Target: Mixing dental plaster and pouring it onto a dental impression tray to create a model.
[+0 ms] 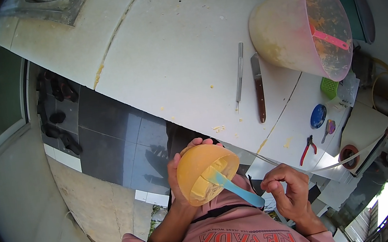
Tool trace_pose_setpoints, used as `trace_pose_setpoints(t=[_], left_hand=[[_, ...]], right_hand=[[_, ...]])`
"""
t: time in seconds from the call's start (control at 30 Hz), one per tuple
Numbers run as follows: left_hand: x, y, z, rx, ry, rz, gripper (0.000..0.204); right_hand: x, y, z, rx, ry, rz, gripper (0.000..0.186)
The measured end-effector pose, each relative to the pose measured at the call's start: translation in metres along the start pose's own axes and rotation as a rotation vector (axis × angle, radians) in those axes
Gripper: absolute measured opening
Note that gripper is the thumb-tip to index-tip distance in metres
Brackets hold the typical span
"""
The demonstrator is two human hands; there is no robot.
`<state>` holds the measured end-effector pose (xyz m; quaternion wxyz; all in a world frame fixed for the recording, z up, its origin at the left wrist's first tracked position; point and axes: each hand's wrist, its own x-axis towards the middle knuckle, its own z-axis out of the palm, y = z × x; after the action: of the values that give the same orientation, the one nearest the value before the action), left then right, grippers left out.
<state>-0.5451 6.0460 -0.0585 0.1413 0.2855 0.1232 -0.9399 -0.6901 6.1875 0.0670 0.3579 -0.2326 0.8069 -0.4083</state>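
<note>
My left hand (176, 172) is closed round an orange bowl (192, 163), held tilted over the table's front edge against the view of my pink shirt. Pale yellow soft material (202, 186) lies inside it, with a light blue spatula (242, 193) stuck in, its handle pointing down to the right. My right hand (286, 192) is just right of that handle with fingers curled in a pinch; whether anything small is between the fingertips I cannot make out.
On the white table (160, 52) are a large translucent bucket (281, 36) with a pink scoop (330, 37), a knife (259, 93), a thin metal tool (239, 73), a blue lid (318, 115), red pliers (308, 150) and a green basket (329, 86). Dark footwear (61, 133) lies on the tiled floor at left.
</note>
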Motion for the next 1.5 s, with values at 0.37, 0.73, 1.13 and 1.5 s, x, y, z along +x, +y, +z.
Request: trace_pose_setpoints(t=[0.37,0.73,1.13,1.5], left_hand=[[-0.012,-0.001,-0.015,0.008,0.103,0.017,0.054],[-0.015,0.006,-0.025,-0.08,0.051,0.073,0.053],[-0.018,0.009,-0.007,0.011,0.102,0.039,0.057],[-0.032,-0.004,-0.004,0.15,0.171,0.015,0.054]], right_hand=[[0.129,0.02,0.045,-0.283,0.231,-0.253,0.011],[0.158,0.017,0.03,-0.209,0.084,-0.114,0.011],[0.02,0.006,-0.002,-0.049,-0.049,0.083,0.014],[-0.025,0.084,0.027,-0.484,0.362,-0.008,0.038]])
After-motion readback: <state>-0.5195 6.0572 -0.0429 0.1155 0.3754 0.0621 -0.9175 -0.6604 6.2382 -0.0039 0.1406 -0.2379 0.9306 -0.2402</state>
